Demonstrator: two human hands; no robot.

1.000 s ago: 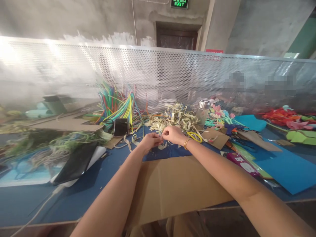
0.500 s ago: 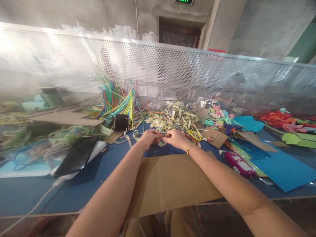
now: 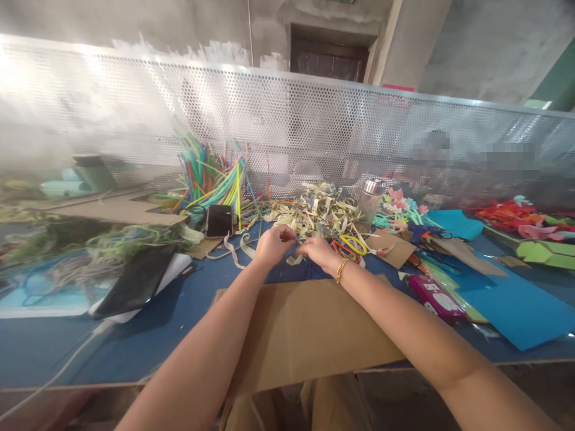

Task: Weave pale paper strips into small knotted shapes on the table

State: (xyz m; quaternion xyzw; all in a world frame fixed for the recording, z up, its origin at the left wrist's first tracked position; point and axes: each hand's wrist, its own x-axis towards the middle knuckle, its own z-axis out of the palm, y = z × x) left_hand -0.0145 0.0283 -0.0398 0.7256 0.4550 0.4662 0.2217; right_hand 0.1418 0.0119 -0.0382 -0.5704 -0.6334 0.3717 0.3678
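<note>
Watching from nearby, L to R: black flat glossy sheet (image 3: 137, 284) on blue tabletop (image 3: 148, 347); bundle of multicolour thin stems (image 3: 211, 179) w/ black rectangular device (image 3: 219, 221) just in front. L hand (image 3: 275, 244): thumb + fingertips close tgthr, approx mid-table, nr R hand. Can't tell what's pinched, too small. Brown flat cardboard (image 3: 309, 329) nearer the person, under forearms. Pile of pale cream-green curled strips (image 3: 321, 209) just beyond both hands. R hand (image 3: 317, 250): fingers bent, tips facing L hand's; grip unclear. Yellow looped cord (image 3: 354, 244) beside it, then clear steel-capped bottle (image 3: 371, 203), purple rectangular case (image 3: 435, 297).
</note>
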